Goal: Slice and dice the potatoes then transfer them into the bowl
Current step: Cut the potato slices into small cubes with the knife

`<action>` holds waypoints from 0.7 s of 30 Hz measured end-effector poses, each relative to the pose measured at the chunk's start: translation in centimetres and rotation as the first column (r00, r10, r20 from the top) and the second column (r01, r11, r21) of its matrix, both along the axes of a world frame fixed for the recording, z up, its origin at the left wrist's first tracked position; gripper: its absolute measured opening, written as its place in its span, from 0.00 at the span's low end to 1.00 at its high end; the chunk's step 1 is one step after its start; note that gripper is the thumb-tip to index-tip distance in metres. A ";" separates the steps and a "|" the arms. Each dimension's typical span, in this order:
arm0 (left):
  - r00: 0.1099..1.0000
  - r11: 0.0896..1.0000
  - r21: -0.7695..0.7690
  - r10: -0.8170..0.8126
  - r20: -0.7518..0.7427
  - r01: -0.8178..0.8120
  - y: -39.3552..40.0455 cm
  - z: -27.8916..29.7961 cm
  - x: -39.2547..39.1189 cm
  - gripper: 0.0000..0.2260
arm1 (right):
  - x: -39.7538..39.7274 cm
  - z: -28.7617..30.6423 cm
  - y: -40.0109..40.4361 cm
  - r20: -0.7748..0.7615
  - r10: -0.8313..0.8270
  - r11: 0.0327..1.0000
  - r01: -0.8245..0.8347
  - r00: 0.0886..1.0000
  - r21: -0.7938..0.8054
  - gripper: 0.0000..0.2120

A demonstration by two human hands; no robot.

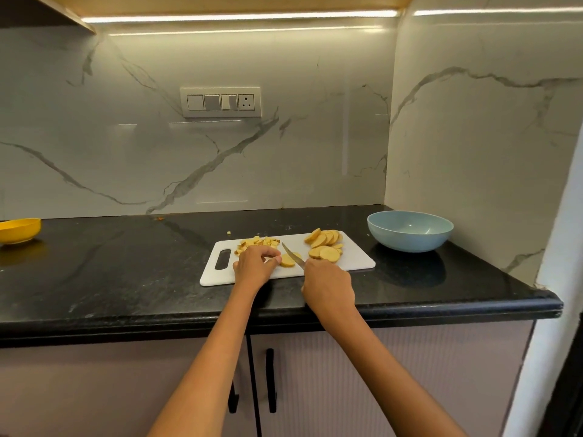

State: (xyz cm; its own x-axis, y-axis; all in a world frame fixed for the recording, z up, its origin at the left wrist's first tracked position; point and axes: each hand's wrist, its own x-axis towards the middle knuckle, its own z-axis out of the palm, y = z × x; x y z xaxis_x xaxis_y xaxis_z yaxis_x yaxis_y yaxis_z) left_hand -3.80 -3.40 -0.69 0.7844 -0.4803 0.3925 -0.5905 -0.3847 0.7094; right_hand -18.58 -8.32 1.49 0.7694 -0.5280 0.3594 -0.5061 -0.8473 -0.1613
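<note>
Black polished stone counter (126,279) under a marble-veined wall is carrying everything, starting with a yellow plastic bowl (19,230) sitting at far left. On the white plastic cutting board (356,263), small yellow potato cubes (258,241) are lying at the left end. The left hand (255,265) is pinching a stacked pair of round potato slices (288,260) at their edge, where the fingers are curling clear of the blade. The right hand (328,287) is gripping a steel-bladed knife (293,254) by its hidden handle. More fanned potato rounds (325,244) are waiting right of it. These slices are likely firm, light and slippery when wet. A pale blue bowl (410,230) is standing beside the board, apparently empty.
</note>
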 end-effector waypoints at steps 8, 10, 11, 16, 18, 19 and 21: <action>1.000 0.999 0.042 -0.001 0.006 0.001 0.2 0.3 -0.5 0.08 | 0.1 0.2 0.3 -0.008 0.021 1.000 -0.021 1.000 -0.011 0.11; 1.000 0.999 0.050 -0.003 0.003 0.003 0.2 0.4 -0.5 0.08 | 0.1 0.2 0.4 -0.010 0.021 0.999 -0.022 1.000 -0.025 0.11; 1.000 0.999 0.049 -0.011 -0.004 0.011 0.2 0.4 -0.5 0.08 | 0.1 0.3 0.4 -0.017 0.023 0.999 -0.023 1.000 -0.028 0.11; 0.999 0.996 0.080 -0.040 -0.032 0.042 0.3 0.7 -0.1 0.05 | 1.0 1.3 0.1 -0.071 0.035 0.999 -0.037 0.997 -0.024 0.12; 0.999 0.995 0.093 -0.035 -0.035 0.038 0.3 0.8 -0.1 0.05 | 1.5 1.6 0.0 -0.093 0.051 0.999 -0.052 0.994 -0.015 0.12; 0.999 0.995 0.092 -0.033 -0.028 0.035 0.3 0.8 -0.1 0.05 | 1.5 1.7 0.1 -0.102 0.056 0.998 -0.058 0.993 -0.020 0.12; 0.999 0.996 0.085 -0.031 -0.011 0.032 0.3 0.6 -0.2 0.04 | 1.0 1.5 0.3 -0.117 0.062 0.997 -0.066 0.991 -0.038 0.12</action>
